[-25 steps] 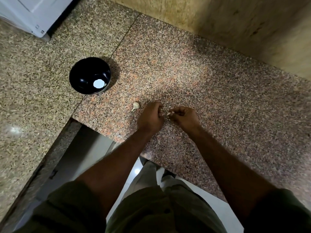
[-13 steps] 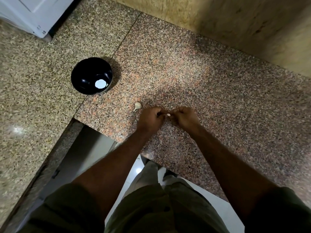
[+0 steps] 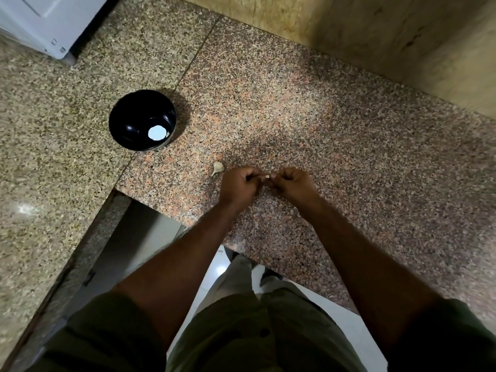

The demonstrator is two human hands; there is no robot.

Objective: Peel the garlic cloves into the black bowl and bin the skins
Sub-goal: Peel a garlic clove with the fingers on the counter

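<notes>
Granite tabletop (image 3: 308,124), speckled pink and grey. We see both hands meeting just above it: left hand (image 3: 237,185) and right hand (image 3: 292,183), fingers curled inward, pinching a small pale garlic clove (image 3: 267,176) between them; little of it shows. We judge this two-handed pinch lets one side steady the clove while the other strips skin. A second, unpeeled clove (image 3: 218,167) lies just left of the left fingers, within easy reach. The black bowl (image 3: 128,116) sits farther left and beyond, apart from the fingers; a bright round glare shows inside. No bin visible. No readable writing or labels anywhere.
</notes>
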